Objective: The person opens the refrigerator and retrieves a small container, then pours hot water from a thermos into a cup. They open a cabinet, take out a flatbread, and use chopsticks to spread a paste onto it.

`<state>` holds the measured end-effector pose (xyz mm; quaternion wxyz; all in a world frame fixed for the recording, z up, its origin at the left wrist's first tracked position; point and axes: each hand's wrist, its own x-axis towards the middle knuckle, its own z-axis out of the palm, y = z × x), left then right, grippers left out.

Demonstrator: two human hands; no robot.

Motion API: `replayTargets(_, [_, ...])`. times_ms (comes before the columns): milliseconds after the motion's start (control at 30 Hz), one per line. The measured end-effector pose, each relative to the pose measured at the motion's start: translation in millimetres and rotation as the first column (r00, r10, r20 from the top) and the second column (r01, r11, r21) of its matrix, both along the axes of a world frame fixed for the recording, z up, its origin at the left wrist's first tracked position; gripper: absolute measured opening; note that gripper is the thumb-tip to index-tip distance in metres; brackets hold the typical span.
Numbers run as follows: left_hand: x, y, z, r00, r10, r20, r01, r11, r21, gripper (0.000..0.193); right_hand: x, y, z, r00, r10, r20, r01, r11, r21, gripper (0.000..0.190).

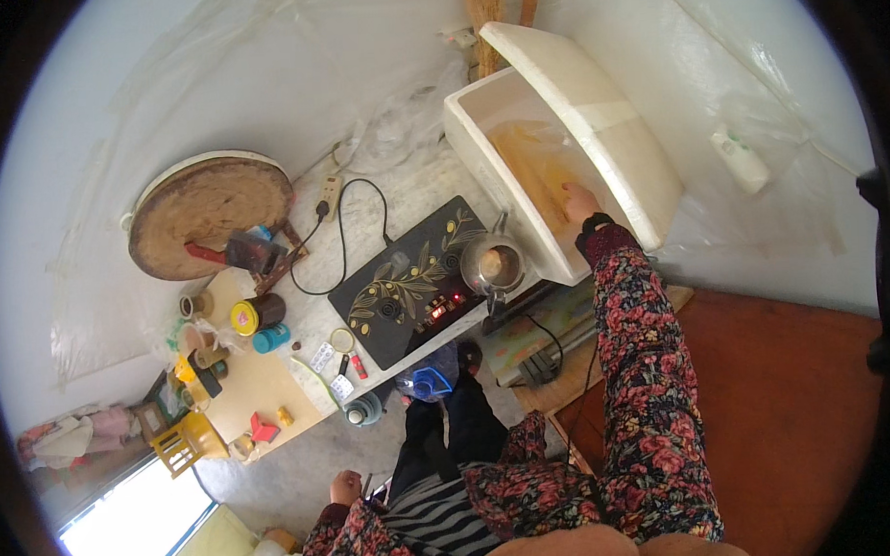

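Observation:
My right hand (580, 202) reaches into a white foam box (489, 159). Its fingertips are at the yellow-brown contents (521, 154), which lie under or in clear plastic; whether they grip anything is unclear. The foam lid (583, 119) leans open along the box's right side. Close by on the left, a steel kettle (491, 265) stands without its lid on a black double cooktop (408, 283) with a leaf pattern and lit red indicators. Low in the view, my left hand (346, 488) hangs curled beside my body, near a thin dark object that I cannot identify.
A round wooden board (207, 209) leans at the wall behind a cleaver (249, 252). A power strip (330, 197), a yellow-lidded jar (259, 314) and a blue-green tub (271, 338) stand leftward. Below the counter are a blue-capped water bottle (426, 381) and a thermos (363, 410).

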<state>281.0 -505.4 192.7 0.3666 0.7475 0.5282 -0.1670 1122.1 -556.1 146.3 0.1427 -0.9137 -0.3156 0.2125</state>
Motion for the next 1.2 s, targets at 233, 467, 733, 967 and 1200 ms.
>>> replayTargets(233, [-17,-17,-5,0.989,0.055,-0.135,-0.071,0.990,-0.118,0.013,26,-16,-47,0.940,0.301,-0.161,-0.333,0.914,-0.233,0.046])
replayTargets(467, [-19,-26,-9,0.996,0.088,-0.017,-0.089,0.994,-0.067,0.016,11,-10,-34,0.973,0.219,-0.069,-0.230,0.920,-0.318,0.045])
replayTargets(733, [-17,-28,-6,0.994,0.076,-0.081,-0.082,0.994,-0.077,0.016,3,1,7,0.916,-0.253,0.311,0.178,0.952,0.250,0.030])
replayTargets(967, [-17,-23,-14,0.995,0.064,0.070,-0.060,0.996,-0.063,0.013,-32,-1,58,0.940,-0.293,0.173,0.246,0.937,0.249,0.037])
replayTargets(1200, [-20,-2,-23,0.991,0.025,0.131,-0.024,1.000,-0.005,0.011,-109,7,129,0.871,-0.242,0.428,0.246,0.968,0.047,0.030])
